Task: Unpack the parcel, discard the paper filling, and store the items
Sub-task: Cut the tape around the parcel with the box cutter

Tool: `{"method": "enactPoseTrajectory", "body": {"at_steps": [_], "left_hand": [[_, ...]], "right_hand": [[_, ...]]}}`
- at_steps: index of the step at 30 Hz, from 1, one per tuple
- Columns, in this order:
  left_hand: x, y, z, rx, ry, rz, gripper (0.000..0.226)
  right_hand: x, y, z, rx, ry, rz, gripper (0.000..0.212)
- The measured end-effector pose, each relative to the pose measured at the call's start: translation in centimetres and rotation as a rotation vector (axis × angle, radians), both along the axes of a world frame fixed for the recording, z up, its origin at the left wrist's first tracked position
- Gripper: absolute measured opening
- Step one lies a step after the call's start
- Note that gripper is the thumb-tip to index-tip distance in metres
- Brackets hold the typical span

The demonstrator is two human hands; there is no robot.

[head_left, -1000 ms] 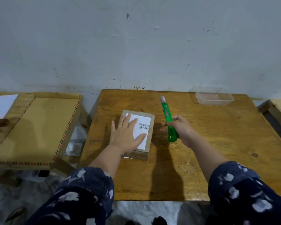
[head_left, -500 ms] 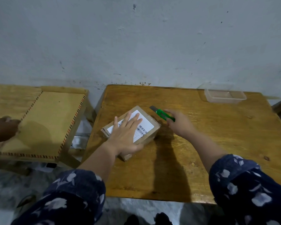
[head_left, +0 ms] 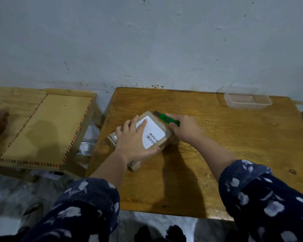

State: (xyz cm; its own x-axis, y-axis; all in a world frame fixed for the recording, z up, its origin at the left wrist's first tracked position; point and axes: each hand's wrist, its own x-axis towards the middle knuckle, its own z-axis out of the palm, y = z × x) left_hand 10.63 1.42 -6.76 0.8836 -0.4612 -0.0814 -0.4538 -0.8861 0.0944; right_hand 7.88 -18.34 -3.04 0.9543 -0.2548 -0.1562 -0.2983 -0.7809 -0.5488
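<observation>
The table [head_left: 208, 172] is carrying the work, and the parcel [head_left: 162, 143] on it is now lying turned at an angle, its far corner pointing toward one o'clock, where a second ago it was sitting square to the person. The left hand [head_left: 133, 141] is pressing flat on the label [head_left: 153, 132], fingers spread and holding nothing, pinning the parcel near the table's middle-left. The right hand [head_left: 186, 128] has swung down from an upright pose and is now lying at three o'clock of the parcel, its fingers clamped round the green cutter [head_left: 168, 119]. The cutter's tip is touching the parcel's far upper edge, at about twelve o'clock of the label. That suggests the cutting of the tape is just starting; the parcel is still sealed, so filling and items are yet to come out. A clear tub [head_left: 247, 100] is waiting at the table's two o'clock corner, well apart.
</observation>
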Motion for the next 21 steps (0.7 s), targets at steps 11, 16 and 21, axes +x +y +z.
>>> {"method": "enactPoseTrajectory", "body": {"at_steps": [11,16,21], "left_hand": [[-0.1,0.0,-0.2,-0.020,-0.032,0.008,0.113],[-0.3,0.0,-0.1,-0.010,-0.035,0.013,0.114],[-0.2,0.0,-0.2,-0.011,-0.033,0.014,0.114]], "right_hand": [[1.1,0.3,0.0,0.037,0.034,0.027,0.040],[1.4,0.6,0.7,-0.051,0.061,0.046,0.041],[1.4,1.4,1.9,-0.305,0.106,0.080,0.044]]}}
